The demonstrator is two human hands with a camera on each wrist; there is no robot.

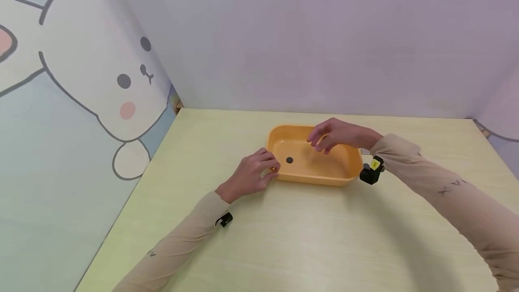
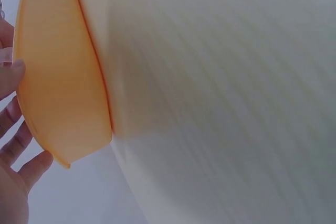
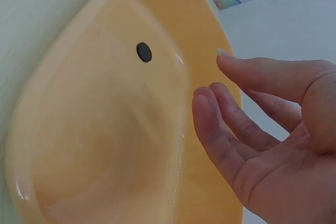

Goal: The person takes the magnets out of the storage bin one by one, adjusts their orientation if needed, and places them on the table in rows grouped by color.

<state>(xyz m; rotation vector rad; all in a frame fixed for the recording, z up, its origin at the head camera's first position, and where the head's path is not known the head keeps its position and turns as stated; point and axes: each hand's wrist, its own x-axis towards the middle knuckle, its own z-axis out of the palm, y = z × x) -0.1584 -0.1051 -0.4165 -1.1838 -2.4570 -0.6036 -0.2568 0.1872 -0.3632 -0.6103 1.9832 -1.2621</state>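
An orange rectangular plastic basin with rounded corners sits on the table. Inside it, toward the left, lies a small black disc, also visible in the right wrist view. My left hand holds the basin's rim at the front left corner, fingers bent over the edge and thumb at the outer side. The left wrist view has the basin's outer wall beside that hand. Over the right half of the basin hovers my right hand, fingers loosely bent and apart from the thumb, holding nothing.
The pale wooden table extends in front and to both sides of the basin. A plain wall rises behind it, and a wall with a cartoon rabbit borders the left. A small pale flat piece shows beside the basin's right end.
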